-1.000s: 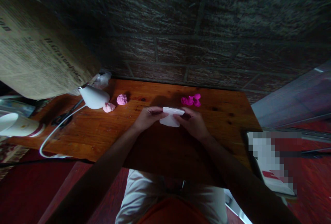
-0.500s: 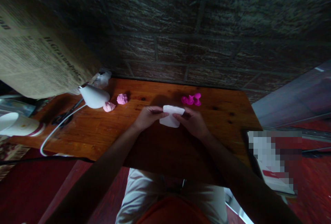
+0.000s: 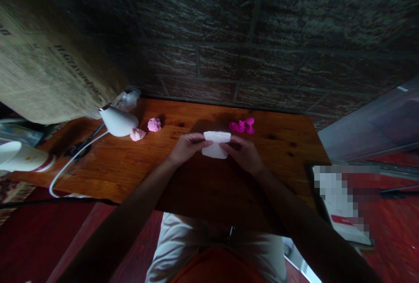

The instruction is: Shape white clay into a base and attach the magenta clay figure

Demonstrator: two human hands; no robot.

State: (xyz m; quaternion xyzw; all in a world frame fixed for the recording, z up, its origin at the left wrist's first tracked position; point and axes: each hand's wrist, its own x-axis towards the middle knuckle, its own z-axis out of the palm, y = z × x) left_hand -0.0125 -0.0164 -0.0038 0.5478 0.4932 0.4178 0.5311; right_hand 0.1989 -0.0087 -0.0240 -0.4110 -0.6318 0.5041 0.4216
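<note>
Between my two hands is a soft-looking white sheet (image 3: pixel 215 150), small and flat, with its top edge bent over; I cannot tell whether it is paper or clay. My left hand (image 3: pixel 186 148) pinches its left side between thumb and fingers. On the right side my right hand (image 3: pixel 246 154) pinches it the same way. Both hands are above the wooden table. Just beyond my right hand lie several magenta pieces (image 3: pixel 241 126) in a cluster. Two crumpled light pink lumps, a rounder one (image 3: pixel 154 124) and a flatter one (image 3: pixel 137 134), lie to the left.
A white cone-shaped object (image 3: pixel 119 121) with a white cable (image 3: pixel 67 161) lies left, near dark-handled scissors (image 3: pixel 77 150). A paper cup (image 3: pixel 26 157) is tipped at the far left. A printed brown paper bag (image 3: pixel 52 60) stands behind. The stone-patterned wall (image 3: pixel 222 63) borders the table's back.
The white sheet has tilted and shifted slightly left at its top, and its fold looks more level. My hands keep nearly the same place and grip.
</note>
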